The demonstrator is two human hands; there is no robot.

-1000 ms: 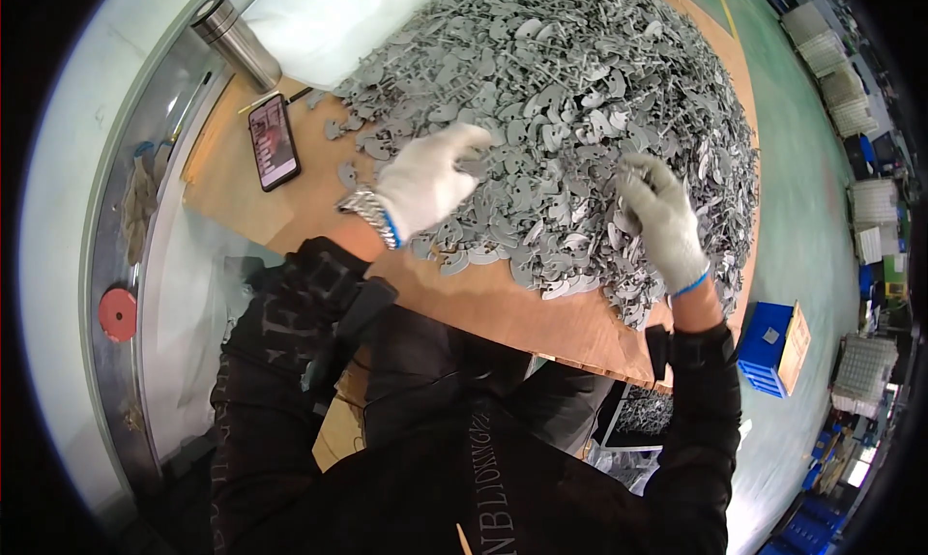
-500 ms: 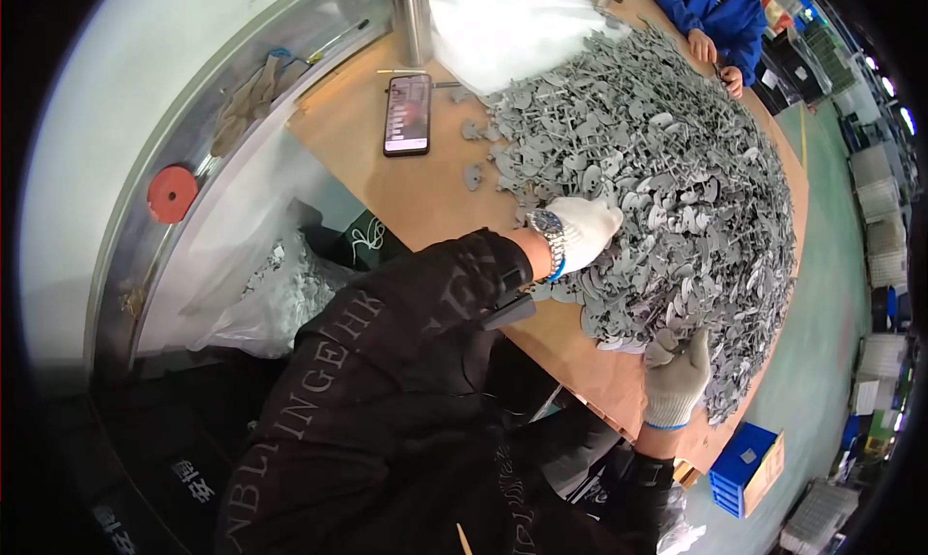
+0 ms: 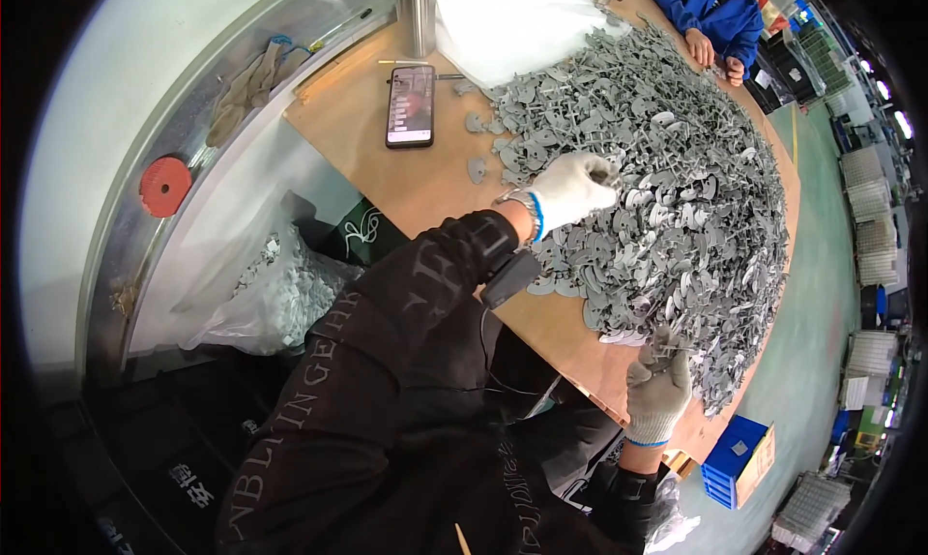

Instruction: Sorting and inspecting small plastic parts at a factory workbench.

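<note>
A large heap of flat grey metal parts point(image 3: 657, 178), some with pins, covers much of the wooden table point(image 3: 570, 328). My left hand point(image 3: 570, 189), in a white glove, is over the left side of the heap with its fingers curled inward. What lies inside that curl is dark and I cannot make it out. Close to the heap's near edge, my right hand point(image 3: 657, 393) is turned upward in a pale glove with grey fingertips. A small grey metal part point(image 3: 665, 354) shows between its thumb and fingers.
A phone point(image 3: 411, 108) lies left of the heap, near a steel flask point(image 3: 416, 18) and a white plastic sheet point(image 3: 512, 23). Across the table sits a person in blue point(image 3: 710, 18). Blue bins point(image 3: 732, 458) stand on the floor at right; a plastic bag point(image 3: 280, 294) hangs left.
My left hand has turned, showing the curl of its fingers. My right hand has opened somewhat upward, and a small grey part now shows in it. The view has shifted slightly.
</note>
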